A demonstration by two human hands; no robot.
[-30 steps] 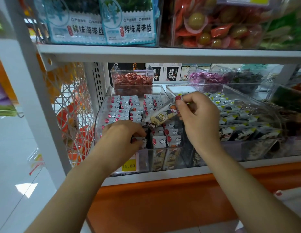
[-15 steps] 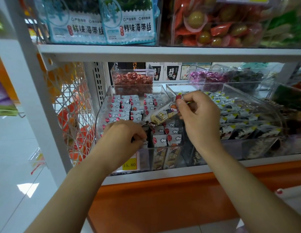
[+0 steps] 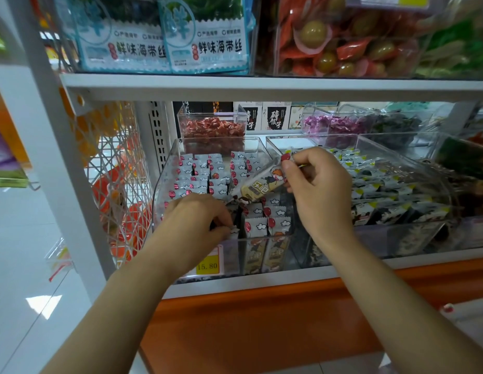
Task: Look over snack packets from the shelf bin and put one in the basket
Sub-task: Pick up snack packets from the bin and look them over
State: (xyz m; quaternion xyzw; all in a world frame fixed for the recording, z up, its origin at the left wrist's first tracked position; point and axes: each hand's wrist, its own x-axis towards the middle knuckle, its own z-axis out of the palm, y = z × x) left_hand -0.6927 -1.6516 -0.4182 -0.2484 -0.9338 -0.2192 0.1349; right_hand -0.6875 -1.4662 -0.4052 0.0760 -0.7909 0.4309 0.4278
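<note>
Shop shelving (image 3: 262, 87) framed everything. Fingertips (image 3: 289, 168) of the right hand (image 3: 321, 190) pinched the upper end of a slim snack packet (image 3: 259, 186), slanting down-left over the clear shelf bin (image 3: 164, 184); the left hand (image 3: 191, 222) pinched a standing packet (image 3: 235, 230) near the bin's front.

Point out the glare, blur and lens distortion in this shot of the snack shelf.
Head view: wide-angle bending tilts the white shelf post and slants the shelf edge; a glare patch lies on the floor tiles; the clear bins at right look hazy with reflections; the top-right green packs are smeared; the snack packet in the right hand and the price tag read clearly.
</note>
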